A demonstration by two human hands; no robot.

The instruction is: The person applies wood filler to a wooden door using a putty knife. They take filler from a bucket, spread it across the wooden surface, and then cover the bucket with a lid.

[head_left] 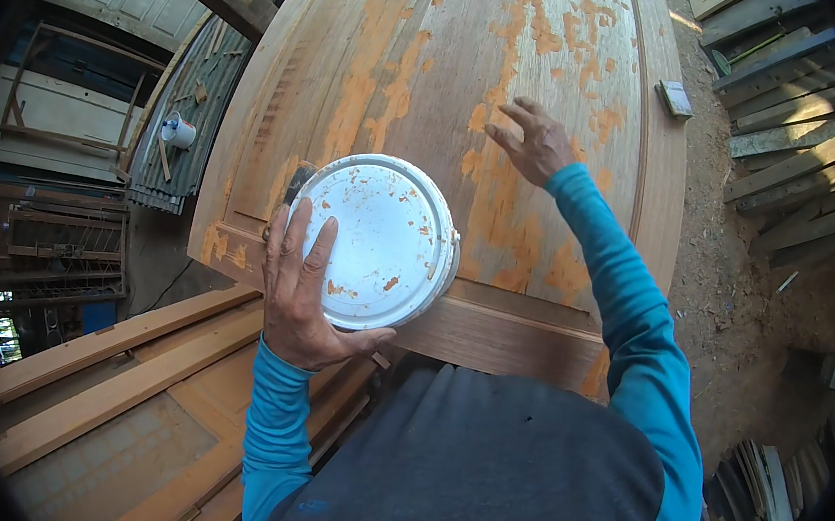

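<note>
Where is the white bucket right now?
In the head view, the white bucket sits left of centre, held by the left hand over the near edge of the wooden door panel, with the right hand flat on the panel beyond it.

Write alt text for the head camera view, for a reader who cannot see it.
Seen from above, a person's left hand holds a white lidded bucket spattered with orange against a large wooden door panel, while the right hand presses flat on the panel's orange-patched surface. Both arms wear blue sleeves; planks and dirt ground surround the work.
</note>
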